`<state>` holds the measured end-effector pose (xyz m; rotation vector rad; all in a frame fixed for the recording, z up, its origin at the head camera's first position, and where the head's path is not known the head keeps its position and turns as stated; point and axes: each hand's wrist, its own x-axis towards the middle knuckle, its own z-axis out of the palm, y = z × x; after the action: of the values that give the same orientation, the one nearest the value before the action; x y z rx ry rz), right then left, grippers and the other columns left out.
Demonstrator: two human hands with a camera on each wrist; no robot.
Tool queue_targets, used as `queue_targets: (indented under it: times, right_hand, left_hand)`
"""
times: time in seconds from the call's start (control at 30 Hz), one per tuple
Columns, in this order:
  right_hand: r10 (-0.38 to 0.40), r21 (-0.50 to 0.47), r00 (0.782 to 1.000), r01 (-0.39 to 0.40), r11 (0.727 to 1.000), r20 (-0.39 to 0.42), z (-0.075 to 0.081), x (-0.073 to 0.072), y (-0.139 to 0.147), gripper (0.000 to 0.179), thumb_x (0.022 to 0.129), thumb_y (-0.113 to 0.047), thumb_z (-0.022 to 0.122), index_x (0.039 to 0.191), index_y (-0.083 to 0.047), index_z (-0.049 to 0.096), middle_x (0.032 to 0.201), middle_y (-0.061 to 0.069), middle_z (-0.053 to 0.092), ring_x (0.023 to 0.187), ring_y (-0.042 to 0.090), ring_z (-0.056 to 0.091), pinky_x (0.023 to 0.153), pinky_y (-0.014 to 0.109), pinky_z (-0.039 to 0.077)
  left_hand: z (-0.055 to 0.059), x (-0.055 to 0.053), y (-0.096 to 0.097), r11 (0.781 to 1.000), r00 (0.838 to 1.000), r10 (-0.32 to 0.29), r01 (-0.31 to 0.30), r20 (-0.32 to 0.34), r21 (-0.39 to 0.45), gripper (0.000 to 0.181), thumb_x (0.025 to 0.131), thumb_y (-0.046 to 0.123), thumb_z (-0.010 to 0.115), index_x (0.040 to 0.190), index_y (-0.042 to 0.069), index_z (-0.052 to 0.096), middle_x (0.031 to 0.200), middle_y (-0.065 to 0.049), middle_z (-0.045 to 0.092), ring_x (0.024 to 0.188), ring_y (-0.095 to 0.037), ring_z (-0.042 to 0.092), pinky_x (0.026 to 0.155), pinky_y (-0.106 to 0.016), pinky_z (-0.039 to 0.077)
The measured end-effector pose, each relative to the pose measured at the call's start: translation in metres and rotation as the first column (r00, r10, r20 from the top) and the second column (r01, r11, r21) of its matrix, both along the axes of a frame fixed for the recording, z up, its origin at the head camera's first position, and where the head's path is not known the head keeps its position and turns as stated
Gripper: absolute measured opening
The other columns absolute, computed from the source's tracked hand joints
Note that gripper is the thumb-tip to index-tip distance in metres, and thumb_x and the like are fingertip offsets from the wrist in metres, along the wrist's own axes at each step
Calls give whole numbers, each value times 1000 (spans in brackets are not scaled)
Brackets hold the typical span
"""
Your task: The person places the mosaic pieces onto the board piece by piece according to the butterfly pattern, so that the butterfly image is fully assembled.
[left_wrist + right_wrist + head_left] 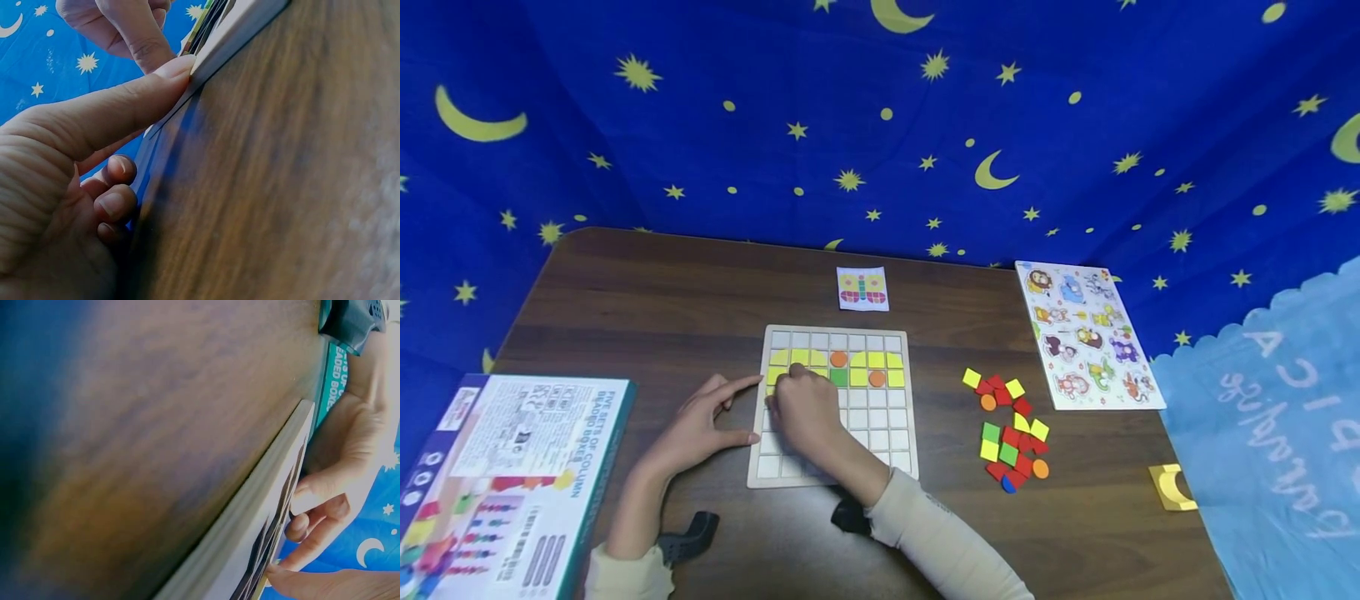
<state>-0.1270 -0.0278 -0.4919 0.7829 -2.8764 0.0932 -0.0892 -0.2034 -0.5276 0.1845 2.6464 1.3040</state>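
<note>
A pale wooden grid board (pixel 855 419) lies on the table, with yellow tiles (pixel 857 377), a green square (pixel 838 377) and orange circles (pixel 877 378) in its upper rows. Over its left part, my right hand (pixel 808 408) has bent fingers reaching down at the yellow row; whether a tile is between them is hidden. At the board's left edge, my left hand (pixel 696 425) touches the rim with thumb and index finger spread apart. The left wrist view shows that thumb (pixel 144 100) against the board's side. A small butterfly pattern card (pixel 862 289) lies beyond the board.
Loose red, yellow, green, orange and blue tiles (pixel 1011 437) are scattered right of the board. An animal picture board (pixel 1090 337) lies at the back right, a yellow block (pixel 1172 487) near the right edge. A large printed box (pixel 512 492) occupies the left.
</note>
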Motion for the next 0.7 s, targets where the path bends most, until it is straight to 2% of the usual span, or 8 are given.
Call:
queue_targets:
  times: [0.13,0.23,0.37,0.5,0.6,0.7]
  right_hand:
    - [17,29,999,-16,999,-33,0,0,0,22,84,-37,77,79,-15,77,73,-2,65,57,12,59,47,27,45]
    - [28,45,999,-27,999,-30,1,-1,1,22,84,-38,77,81,-17,77,73,-3,65,58,11,60,47,26,45]
    - [22,14,998,-22,1000,51,2,-3,4,21,85,-39,77,83,-18,77,76,-3,66,61,12,62,50,26,47]
    - [9,-41,988,-2,999,154,5,-5,8,23,86,-40,77,81,-17,75,79,-2,65,65,14,64,52,27,49]
    - [21,-68,984,-9,998,178,6,-6,10,21,85,-37,78,83,-16,75,81,-1,66,67,14,65,56,26,50]
    - [58,-101,984,-42,994,168,7,-6,12,17,85,-32,78,87,-15,77,82,0,67,69,13,64,58,26,51]
  left_hand:
    - [0,0,0,1000,1000,-2,2,-20,10,78,74,27,87,144,16,53,90,-2,35,79,-15,34,69,-29,29]
    - [0,1,0,1000,999,1,0,-34,19,78,74,27,88,143,15,54,90,-1,35,79,-15,34,69,-28,29]
    - [0,1,0,1000,1000,4,-4,-20,21,78,74,26,87,143,15,53,90,-1,35,80,-15,34,70,-29,30]
    - [-1,1,0,1000,1000,5,-5,3,23,78,75,26,87,144,17,52,91,-2,35,80,-17,34,70,-30,29]
    - [-2,1,-1,1000,1000,0,0,7,30,78,75,27,87,145,17,52,91,-3,34,80,-17,34,69,-30,29]
    - [-2,1,-2,999,1000,-4,5,-2,36,78,76,29,86,145,18,52,91,-2,34,79,-16,33,68,-30,29]
